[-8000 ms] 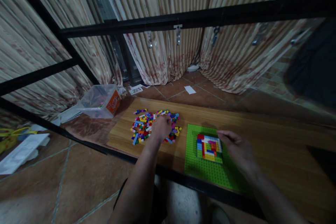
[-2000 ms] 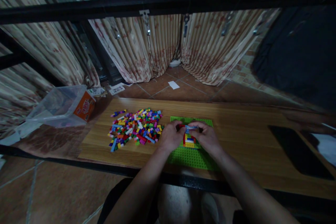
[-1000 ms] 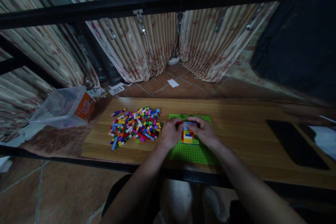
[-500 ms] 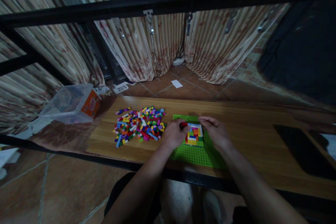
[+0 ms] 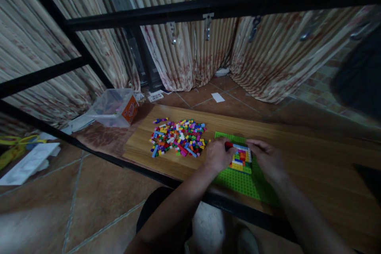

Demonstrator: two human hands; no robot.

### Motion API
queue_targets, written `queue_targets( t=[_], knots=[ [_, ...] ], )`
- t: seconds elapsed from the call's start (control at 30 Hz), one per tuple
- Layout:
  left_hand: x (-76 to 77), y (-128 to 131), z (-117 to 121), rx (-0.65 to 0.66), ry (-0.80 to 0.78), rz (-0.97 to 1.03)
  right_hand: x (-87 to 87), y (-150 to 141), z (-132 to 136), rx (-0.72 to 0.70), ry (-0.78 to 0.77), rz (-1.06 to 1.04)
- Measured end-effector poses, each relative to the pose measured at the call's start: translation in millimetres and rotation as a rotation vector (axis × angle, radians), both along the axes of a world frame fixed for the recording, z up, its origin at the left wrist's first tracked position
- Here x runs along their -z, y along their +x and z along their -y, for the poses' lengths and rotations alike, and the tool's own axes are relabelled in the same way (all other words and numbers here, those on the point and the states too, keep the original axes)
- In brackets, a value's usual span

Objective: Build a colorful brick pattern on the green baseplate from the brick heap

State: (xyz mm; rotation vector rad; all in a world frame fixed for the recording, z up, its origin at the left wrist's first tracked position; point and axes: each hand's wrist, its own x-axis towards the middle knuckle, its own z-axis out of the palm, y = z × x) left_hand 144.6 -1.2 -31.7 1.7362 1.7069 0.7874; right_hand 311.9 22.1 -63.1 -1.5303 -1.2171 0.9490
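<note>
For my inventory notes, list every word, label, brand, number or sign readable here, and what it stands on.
Nothing reads clearly enough to quote.
Orange label on the clear plastic bin: white lettering, too blurred to read.
Printed sheet on the floor: dark markings, too small to read.
Blue square piece among the loose bricks: pale mark, too small to tell.

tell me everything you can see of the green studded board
The green board is a sheet covered in small studs, plastic by its look. It lies flat on the wooden tabletop, right of the loose bricks, with a multicoloured brick build towards its far edge. The left hand and right hand partly hide it; whether either touches it is unclear.
</note>
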Motion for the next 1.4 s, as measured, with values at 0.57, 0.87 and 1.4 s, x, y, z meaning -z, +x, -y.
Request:
queue_targets(
  t=[0.57,0.87,1.4],
  knots=[
    [-27.2,-130.1,-16.5,-0.135,-0.015,-0.332,-0.6,3.6,0.0,0.0,-0.007,-0.006],
    [-22.7,-115.0,-18.0,0.063,-0.011,-0.507,-6.8,1.6,1.6,-0.017,-0.002,0.041],
    [-31.1,-113.1,-17.2,-0.062,-0.065,-0.623,-1.2,3.5,-1.5,-0.049,0.01,-0.011]
  ],
)
